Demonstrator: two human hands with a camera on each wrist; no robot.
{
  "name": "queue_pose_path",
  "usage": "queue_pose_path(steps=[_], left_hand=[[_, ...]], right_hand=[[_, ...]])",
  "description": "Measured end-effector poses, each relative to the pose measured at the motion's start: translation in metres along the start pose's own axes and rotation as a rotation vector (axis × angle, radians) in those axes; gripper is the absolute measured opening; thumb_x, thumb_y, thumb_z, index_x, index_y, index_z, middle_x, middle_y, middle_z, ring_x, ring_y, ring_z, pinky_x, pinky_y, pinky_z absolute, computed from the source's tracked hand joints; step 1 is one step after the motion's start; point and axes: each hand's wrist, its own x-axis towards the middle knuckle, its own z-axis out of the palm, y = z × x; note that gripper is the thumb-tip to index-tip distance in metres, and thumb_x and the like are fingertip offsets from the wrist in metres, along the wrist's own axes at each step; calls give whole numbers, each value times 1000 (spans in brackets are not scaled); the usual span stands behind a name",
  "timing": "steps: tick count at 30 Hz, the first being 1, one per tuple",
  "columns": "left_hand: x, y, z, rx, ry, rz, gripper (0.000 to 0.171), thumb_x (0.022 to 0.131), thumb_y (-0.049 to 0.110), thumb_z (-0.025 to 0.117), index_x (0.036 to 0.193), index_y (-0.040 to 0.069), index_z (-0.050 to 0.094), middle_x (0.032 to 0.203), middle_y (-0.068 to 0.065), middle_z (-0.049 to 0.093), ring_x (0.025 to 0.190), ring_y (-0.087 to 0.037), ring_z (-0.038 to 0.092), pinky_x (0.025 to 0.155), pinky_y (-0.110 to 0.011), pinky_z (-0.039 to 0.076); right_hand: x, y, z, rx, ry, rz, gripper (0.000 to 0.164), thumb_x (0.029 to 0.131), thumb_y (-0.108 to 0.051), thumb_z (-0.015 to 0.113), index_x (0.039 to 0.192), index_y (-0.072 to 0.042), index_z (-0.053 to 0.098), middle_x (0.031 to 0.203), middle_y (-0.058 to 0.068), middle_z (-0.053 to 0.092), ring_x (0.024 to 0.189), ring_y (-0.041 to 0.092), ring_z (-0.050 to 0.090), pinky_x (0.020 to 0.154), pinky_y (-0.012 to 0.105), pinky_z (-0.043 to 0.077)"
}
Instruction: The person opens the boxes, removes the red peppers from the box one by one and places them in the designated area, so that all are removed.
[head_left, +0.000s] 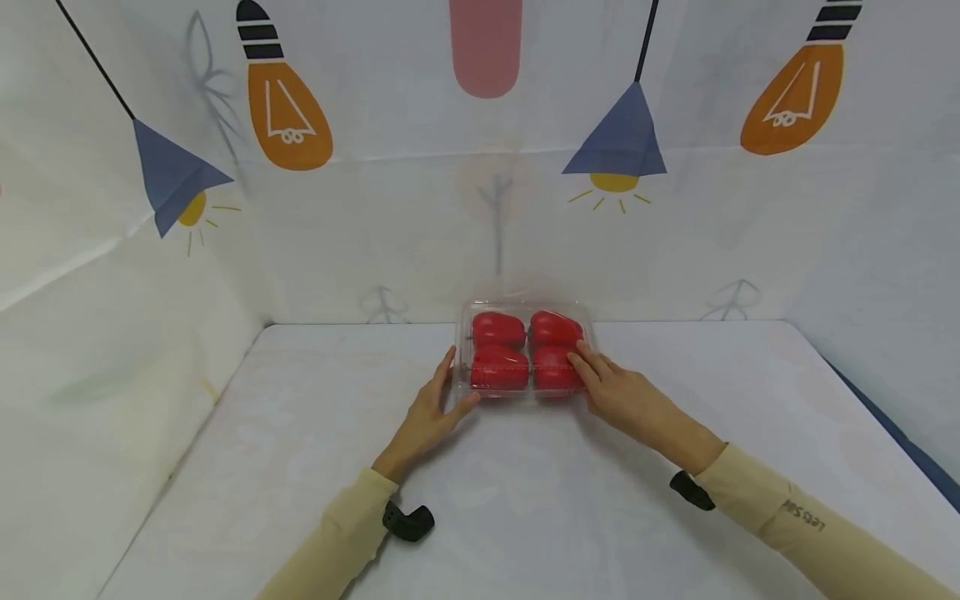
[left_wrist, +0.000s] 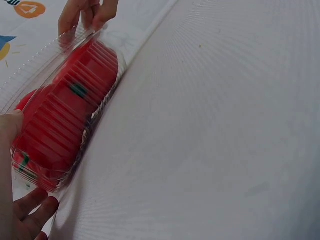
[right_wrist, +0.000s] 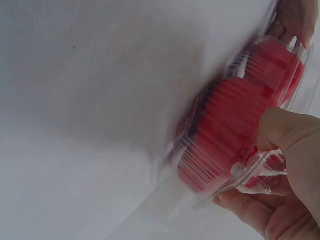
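Observation:
A clear plastic clamshell box stands on the white table near its back edge. Inside are several glossy red fruits or vegetables; green bits show on them in the left wrist view. My left hand holds the box's left end, thumb at the front corner and fingers along the side. At the right end my right hand grips the box, its thumb against the ribbed front wall and other fingers round the corner. Part of each hand's fingers is hidden behind the box in the wrist views.
The white table runs back to a white cloth wall printed with lamps and bulbs. Cloth also hangs at the left and right sides. Black devices sit at both wrists, below the beige sleeves.

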Motion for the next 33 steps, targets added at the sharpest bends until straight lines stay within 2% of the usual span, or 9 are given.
queue_pose_path(steps=[11, 16, 26, 33], left_hand=[[1, 0, 1, 10, -2, 2, 84, 88, 46, 61, 152, 32, 9, 146, -13, 42, 138, -26, 37, 112, -52, 29], [1, 1, 1, 21, -4, -6, 84, 88, 47, 61, 152, 33, 8, 147, -14, 40, 138, -27, 37, 112, -53, 29], [1, 1, 1, 24, -10, -21, 84, 88, 49, 59, 151, 36, 6, 149, -13, 38, 139, -27, 36, 112, -54, 28], [2, -1, 1, 21, -9, -11, 84, 88, 49, 59, 152, 35, 7, 150, -12, 37, 139, -27, 36, 112, -54, 29]], right_hand=[[0, -3, 5, -21, 14, 32, 58, 76, -7, 75, 127, 7, 51, 131, 25, 54, 106, 36, 63, 65, 38, 58], [1, -3, 5, -56, 53, 21, 57, 74, -7, 76, 124, 7, 52, 127, 25, 57, 103, 35, 65, 61, 37, 57], [2, -5, 6, -95, 41, 37, 56, 75, -8, 76, 124, 5, 53, 129, 23, 57, 99, 34, 67, 50, 34, 55], [2, -6, 7, -98, 32, 46, 54, 76, -8, 76, 124, 4, 54, 131, 21, 56, 98, 34, 67, 49, 35, 54]])
